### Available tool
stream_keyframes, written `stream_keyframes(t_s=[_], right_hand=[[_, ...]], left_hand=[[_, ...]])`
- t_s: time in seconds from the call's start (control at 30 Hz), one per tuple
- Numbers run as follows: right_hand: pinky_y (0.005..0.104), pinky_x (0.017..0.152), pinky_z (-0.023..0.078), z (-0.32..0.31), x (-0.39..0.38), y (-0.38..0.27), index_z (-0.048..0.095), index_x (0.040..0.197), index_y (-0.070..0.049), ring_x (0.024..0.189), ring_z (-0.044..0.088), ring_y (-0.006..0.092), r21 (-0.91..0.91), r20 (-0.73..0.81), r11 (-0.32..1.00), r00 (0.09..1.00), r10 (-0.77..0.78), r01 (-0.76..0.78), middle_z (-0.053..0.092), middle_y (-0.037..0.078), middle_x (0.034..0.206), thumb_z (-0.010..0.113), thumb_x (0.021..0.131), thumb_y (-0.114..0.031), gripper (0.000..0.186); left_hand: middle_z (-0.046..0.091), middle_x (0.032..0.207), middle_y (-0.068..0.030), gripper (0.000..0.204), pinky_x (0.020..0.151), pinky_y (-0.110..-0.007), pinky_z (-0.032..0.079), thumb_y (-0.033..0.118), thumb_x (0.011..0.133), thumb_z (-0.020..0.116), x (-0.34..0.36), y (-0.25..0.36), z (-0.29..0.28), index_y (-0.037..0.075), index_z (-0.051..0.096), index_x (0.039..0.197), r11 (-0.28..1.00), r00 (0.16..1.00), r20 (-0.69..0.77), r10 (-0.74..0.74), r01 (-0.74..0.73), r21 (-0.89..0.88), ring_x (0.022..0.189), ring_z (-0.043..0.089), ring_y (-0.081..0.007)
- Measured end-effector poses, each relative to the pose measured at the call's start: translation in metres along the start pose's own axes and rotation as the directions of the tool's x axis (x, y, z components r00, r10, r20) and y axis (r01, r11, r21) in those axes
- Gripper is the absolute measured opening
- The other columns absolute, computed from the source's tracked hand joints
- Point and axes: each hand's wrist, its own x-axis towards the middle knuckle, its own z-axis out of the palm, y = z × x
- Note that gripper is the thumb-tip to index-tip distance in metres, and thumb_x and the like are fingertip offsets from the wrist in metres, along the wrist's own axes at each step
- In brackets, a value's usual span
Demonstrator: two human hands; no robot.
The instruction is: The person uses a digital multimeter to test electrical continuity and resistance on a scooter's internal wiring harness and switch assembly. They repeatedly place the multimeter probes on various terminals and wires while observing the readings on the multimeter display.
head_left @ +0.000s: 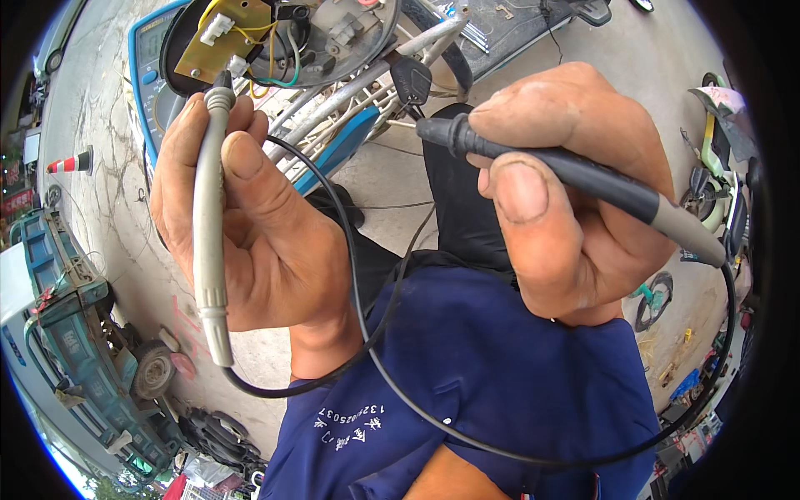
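Observation:
My left hand is closed on a grey test probe, held upright with its dark tip toward a small white connector. Whether the tip touches the connector, I cannot tell. The connector sits by a brass-coloured plate with yellow and green wires, on a round dark housing. Between thumb and fingers, my right hand grips a black test probe with a grey tail; its pale thin tip points left, apart from the housing. Black leads from both probes loop across my front.
A blue-rimmed multimeter stands behind the housing. Metal tubes and a black key-like piece lie beyond my hands. Left are a traffic cone and a green truck. A dark bench with tools is at the back.

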Motion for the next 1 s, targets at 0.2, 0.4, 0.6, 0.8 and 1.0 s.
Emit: stream_keyframes(t_s=[0.2, 0.4, 0.6, 0.8, 1.0], right_hand=[[0.0230, 0.056, 0.046, 0.012, -0.022, 0.013, 0.061, 0.105, 0.010, 0.060, 0.056, 0.0107, 0.118, -0.172, 0.993, 0.985, 0.030, -0.009, 0.063, 0.016, 0.082, 0.062, 0.088, -0.004, 0.022], [0.0235, 0.055, 0.046, -0.001, 0.000, 0.000, 0.061, 0.104, 0.010, 0.060, 0.055, 0.0111, -0.041, 0.048, 0.999, 0.999, -0.021, 0.023, 0.063, 0.015, 0.082, 0.060, 0.088, -0.003, 0.021], [0.0250, 0.058, 0.046, -0.002, 0.001, -0.006, 0.061, 0.105, 0.008, 0.063, 0.055, 0.0130, -0.062, 0.056, 0.996, 0.996, 0.073, -0.070, 0.062, 0.016, 0.083, 0.057, 0.090, -0.008, 0.022], [0.0266, 0.061, 0.047, 0.001, 0.003, -0.006, 0.061, 0.105, 0.007, 0.066, 0.055, 0.0145, -0.042, 0.053, 0.993, 0.992, 0.111, -0.109, 0.060, 0.015, 0.082, 0.055, 0.092, -0.012, 0.024], [0.0271, 0.063, 0.051, 0.011, 0.015, -0.009, 0.057, 0.109, 0.006, 0.066, 0.058, 0.0149, 0.010, 0.029, 0.994, 0.994, 0.109, -0.110, 0.061, 0.018, 0.086, 0.057, 0.094, -0.014, 0.025]], left_hand=[[0.069, 0.103, -0.0247, 0.027, 0.076, -0.033, 0.064, 0.007, 0.100, 0.060, -0.002, 0.000, 0.003, -0.016, 0.060, 0.113, 1.000, 1.000, -0.008, -0.017, 0.017, -0.024, 0.088, 0.073, -0.0270], [0.069, 0.102, -0.0242, 0.025, 0.077, -0.033, 0.064, 0.005, 0.100, 0.059, -0.002, -0.002, -0.002, -0.016, 0.060, 0.114, 1.000, 1.000, 0.006, -0.023, 0.023, -0.003, 0.089, 0.072, -0.0262], [0.065, 0.110, -0.0235, 0.026, 0.081, -0.031, 0.063, 0.004, 0.098, 0.061, -0.006, -0.003, -0.004, -0.013, 0.060, 0.118, 0.999, 0.999, 0.032, -0.037, 0.038, -0.007, 0.094, 0.070, -0.0256], [0.062, 0.116, -0.0236, 0.026, 0.081, -0.032, 0.062, 0.004, 0.097, 0.062, -0.011, -0.009, -0.003, -0.009, 0.060, 0.120, 0.999, 0.999, 0.035, 0.018, -0.019, 0.030, 0.096, 0.069, -0.0262], [0.059, 0.121, -0.0232, 0.027, 0.080, -0.033, 0.063, 0.007, 0.099, 0.061, -0.013, -0.013, -0.010, -0.007, 0.060, 0.122, 0.979, 0.982, 0.151, 0.113, -0.136, 0.153, 0.096, 0.070, -0.0256]])
